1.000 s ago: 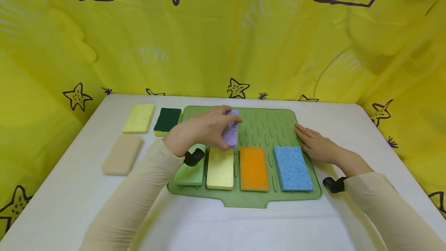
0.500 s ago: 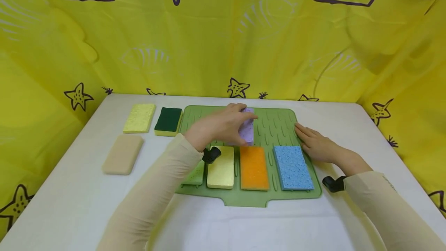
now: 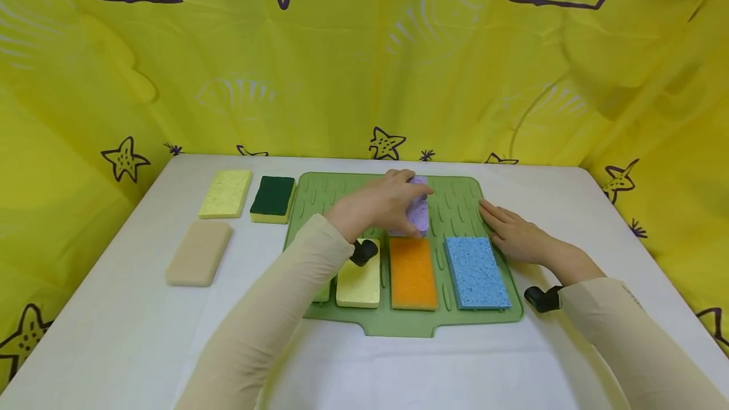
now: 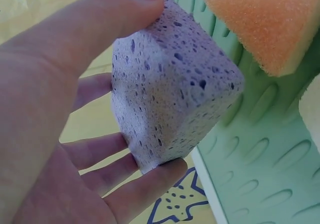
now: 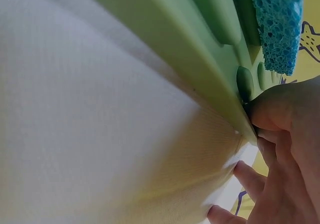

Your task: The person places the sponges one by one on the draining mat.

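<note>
My left hand (image 3: 381,204) grips a purple sponge (image 3: 419,207) by its edges, above the back row of a green ridged mat (image 3: 398,328). In the left wrist view the thumb lies on one edge of this porous sponge (image 4: 170,79) and the fingertips on the opposite one. My right hand (image 3: 521,237) rests at the mat's right edge with fingers extended. In the right wrist view its thumb (image 5: 270,109) touches the mat's rim while other fingertips reach the white tabletop. An orange sponge (image 3: 413,274) and a blue sponge (image 3: 477,273) lie in the front row.
A pale yellow sponge (image 3: 359,283) lies left of the orange one, and a green sponge (image 3: 322,293) is mostly behind the left sleeve. Off the mat's left side are a beige sponge (image 3: 199,253), a yellow sponge (image 3: 225,193) and a dark green scouring sponge (image 3: 273,197).
My left hand has carried the purple sponge rightward across the back of the mat, from behind the pale yellow sponge to behind the orange one. My right hand has stayed at the mat's edge.
</note>
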`<state>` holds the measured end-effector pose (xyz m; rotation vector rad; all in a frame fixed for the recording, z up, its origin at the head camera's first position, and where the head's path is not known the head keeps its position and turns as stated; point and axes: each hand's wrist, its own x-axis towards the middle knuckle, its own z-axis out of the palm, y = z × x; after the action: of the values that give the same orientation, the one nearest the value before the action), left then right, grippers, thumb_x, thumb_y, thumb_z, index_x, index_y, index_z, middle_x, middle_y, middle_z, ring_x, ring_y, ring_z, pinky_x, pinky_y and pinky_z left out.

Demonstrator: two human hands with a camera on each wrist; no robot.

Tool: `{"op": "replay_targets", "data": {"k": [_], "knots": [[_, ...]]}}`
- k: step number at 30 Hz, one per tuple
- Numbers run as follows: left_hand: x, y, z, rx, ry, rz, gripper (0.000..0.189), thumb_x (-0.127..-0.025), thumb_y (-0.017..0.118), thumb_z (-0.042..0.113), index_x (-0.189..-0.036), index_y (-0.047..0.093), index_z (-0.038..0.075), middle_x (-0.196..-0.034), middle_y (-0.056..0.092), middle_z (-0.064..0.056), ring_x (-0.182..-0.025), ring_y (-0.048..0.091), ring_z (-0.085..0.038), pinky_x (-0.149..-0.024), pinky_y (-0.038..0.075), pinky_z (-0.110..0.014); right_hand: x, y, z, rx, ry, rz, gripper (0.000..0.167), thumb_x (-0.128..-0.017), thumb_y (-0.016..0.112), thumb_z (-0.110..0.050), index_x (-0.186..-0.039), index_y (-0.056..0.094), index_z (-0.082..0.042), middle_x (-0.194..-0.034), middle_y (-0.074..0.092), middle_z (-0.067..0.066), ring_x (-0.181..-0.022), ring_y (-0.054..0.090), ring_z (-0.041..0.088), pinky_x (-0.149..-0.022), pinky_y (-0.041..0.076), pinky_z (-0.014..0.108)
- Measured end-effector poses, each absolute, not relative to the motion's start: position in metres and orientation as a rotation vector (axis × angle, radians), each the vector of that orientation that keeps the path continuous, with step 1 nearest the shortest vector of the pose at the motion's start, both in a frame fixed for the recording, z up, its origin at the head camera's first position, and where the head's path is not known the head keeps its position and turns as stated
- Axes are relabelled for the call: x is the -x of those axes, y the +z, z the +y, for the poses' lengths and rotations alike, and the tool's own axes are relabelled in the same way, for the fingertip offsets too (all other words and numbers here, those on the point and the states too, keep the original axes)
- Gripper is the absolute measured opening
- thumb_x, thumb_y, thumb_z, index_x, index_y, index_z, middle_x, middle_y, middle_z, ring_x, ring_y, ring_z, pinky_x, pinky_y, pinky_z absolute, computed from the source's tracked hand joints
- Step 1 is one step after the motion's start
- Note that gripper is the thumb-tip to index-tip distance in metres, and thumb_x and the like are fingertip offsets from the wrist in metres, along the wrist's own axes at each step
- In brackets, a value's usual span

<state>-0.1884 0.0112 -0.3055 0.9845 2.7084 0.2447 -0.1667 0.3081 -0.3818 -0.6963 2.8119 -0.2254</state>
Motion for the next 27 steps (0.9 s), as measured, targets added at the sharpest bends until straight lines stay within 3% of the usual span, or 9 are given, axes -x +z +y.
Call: {"op": "replay_targets", "data": {"k": [8, 18, 27], "knots": [[0.197, -0.313, 0.022, -0.964, 0.223, 2.713, 0.081, -0.081, 0.077, 0.05, -0.151, 0.041, 0.028, -0.16, 0.03, -0.01, -0.144, 0.034, -0.027, -0.115, 0.038, -0.043, 0.167, -0.385, 0.31, 0.667, -0.228, 2.805, 0.058, -0.101, 0.041, -0.013, -0.152, 0.024, 0.01, -0.161, 0.019, 0.027, -0.142, 0.023, 0.055, -0.112, 0.027, 0.067], [0.208, -0.319, 0.034, -0.968, 0.206, 2.695, 0.08, -0.082, 0.076, 0.05, -0.15, 0.043, 0.024, -0.145, 0.045, -0.008, -0.12, 0.047, -0.022, -0.096, 0.049, -0.034, 0.166, -0.383, 0.309, 0.693, -0.233, 2.819, 0.056, -0.102, 0.042, -0.013, -0.151, 0.026, 0.011, -0.16, 0.021, 0.028, -0.141, 0.025, 0.055, -0.112, 0.028, 0.066], [0.21, -0.321, 0.047, -0.907, 0.225, 2.677, 0.082, -0.082, 0.077, 0.037, -0.152, 0.037, 0.027, -0.145, 0.041, -0.008, -0.118, 0.044, -0.02, -0.092, 0.051, -0.034, 0.166, -0.383, 0.307, 0.676, -0.234, 2.825, 0.056, -0.103, 0.041, -0.013, -0.151, 0.026, 0.011, -0.16, 0.021, 0.027, -0.142, 0.025, 0.054, -0.113, 0.028, 0.064]]}}
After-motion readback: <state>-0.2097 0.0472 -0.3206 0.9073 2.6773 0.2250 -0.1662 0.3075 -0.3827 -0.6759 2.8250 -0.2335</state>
